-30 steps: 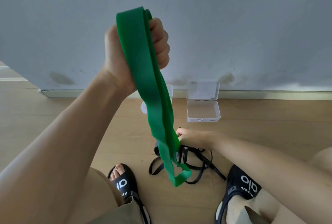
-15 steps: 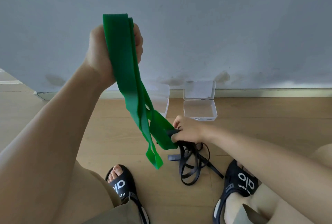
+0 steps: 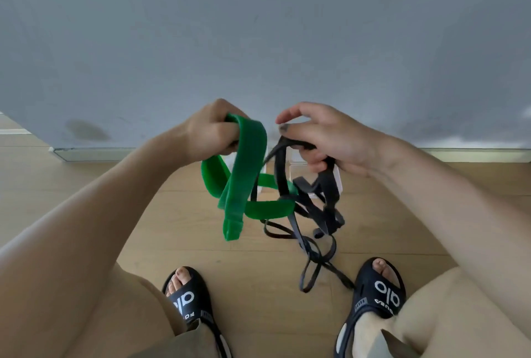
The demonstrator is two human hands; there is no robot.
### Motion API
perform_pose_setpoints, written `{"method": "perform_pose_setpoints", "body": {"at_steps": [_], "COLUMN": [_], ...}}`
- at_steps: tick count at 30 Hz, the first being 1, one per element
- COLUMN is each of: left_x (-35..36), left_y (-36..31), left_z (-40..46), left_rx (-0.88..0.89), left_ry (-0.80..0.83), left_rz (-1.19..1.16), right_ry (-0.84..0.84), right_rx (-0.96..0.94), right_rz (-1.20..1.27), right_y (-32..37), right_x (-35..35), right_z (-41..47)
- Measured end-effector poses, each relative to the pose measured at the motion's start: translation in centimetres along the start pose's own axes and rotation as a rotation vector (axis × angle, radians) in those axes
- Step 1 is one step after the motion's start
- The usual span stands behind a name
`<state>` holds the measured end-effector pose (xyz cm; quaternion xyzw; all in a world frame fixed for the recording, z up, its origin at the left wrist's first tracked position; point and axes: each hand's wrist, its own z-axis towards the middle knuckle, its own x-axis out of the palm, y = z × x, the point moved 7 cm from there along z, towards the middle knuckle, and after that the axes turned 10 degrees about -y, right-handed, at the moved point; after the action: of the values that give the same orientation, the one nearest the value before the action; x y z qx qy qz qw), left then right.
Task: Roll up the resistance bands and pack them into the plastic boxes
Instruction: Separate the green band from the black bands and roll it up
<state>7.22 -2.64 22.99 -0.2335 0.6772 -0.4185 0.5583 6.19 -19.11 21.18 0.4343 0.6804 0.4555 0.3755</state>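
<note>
Hanging between the two raised hands, the wide green band [image 3: 244,168] is gripped at its top by the left hand [image 3: 211,130], fingers curled round it, while its lower loops droop above the wooden floor [image 3: 86,185] and pass through the narrow black bands [image 3: 310,214]. The right hand [image 3: 330,139] holds the black bands, fingers closed round a bunch of their strands; the rest trails down in a loose snarl, its lowest loops close to the right sandal [image 3: 382,291], though contact with the floor cannot be confirmed. Both sets appear soft, limp and light, likely elastic and slightly grippy, so they should sag and spring back when slackened; in my judgement they need separating at the crossing near the green band's lower loop, then each taken by one flat end and rolled under steady tension. The plastic boxes [image 3: 290,169] stand on the floor by the wall [image 3: 258,27], largely hidden behind the hands and bands; only clear edges show, and their contents cannot be determined. No band is rolled yet. The left sandal [image 3: 186,297] sits well apart from the tangle.
</note>
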Motion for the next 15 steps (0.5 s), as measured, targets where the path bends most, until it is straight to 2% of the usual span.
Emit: {"method": "perform_pose_setpoints", "body": {"at_steps": [2, 6, 10, 13, 15], "left_x": [0.5, -0.1, -1.1, -1.4, -1.7], "left_y": [0.3, 1.2, 2.1, 2.9, 2.9], "left_z": [0.1, 0.3, 0.5, 0.3, 0.2], "left_rx": [-0.009, -0.041, -0.081, -0.114, -0.119], "left_ry": [0.035, 0.022, 0.002, 0.013, 0.005], "left_rz": [0.081, 0.163, 0.216, 0.306, 0.301], "right_ry": [-0.054, -0.167, -0.179, -0.065, -0.055], "right_rx": [-0.050, -0.171, -0.255, -0.341, -0.328], "right_rz": [0.040, 0.351, 0.577, 0.789, 0.752], "right_y": [1.2, 4.3, 6.0, 7.6, 7.7], "right_x": [-1.1, -4.7, -7.2, -9.7, -11.1], "right_z": [-0.5, -1.4, -2.7, -3.7, -3.8]}}
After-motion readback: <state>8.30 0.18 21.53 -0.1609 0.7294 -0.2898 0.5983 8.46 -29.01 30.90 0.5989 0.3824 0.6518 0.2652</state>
